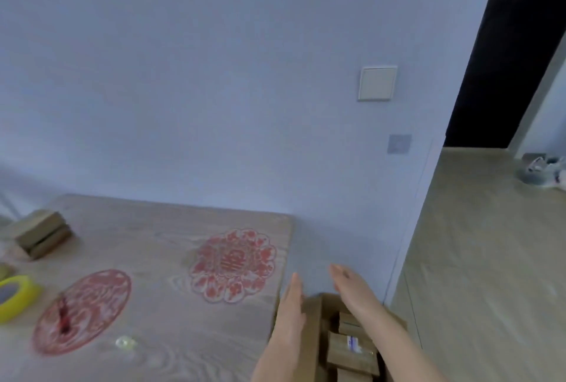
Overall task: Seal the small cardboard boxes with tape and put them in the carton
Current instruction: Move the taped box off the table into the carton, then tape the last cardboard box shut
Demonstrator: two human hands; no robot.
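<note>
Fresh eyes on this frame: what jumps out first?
The left hand and right hand, both open, reach over the carton at the right edge of the table, small boxes already inside. On the table two red paper-cuts stand out, plus a yellow tape roll at the left edge.

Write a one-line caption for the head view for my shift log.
Left hand and right hand, both open, at the carton holding small boxes beside the table.

A pale wood-grain table (159, 228) carries a stack of small brown cardboard boxes (41, 233) at its far left and a yellow tape roll (15, 297) at the left edge. Two flat red paper-cut decorations lie on it: a flower-shaped one (232, 265) toward the right and a round one (82, 311) nearer left, with a small red object (64, 317) lying on top. A tiny clear item (125, 343) sits near.
</note>
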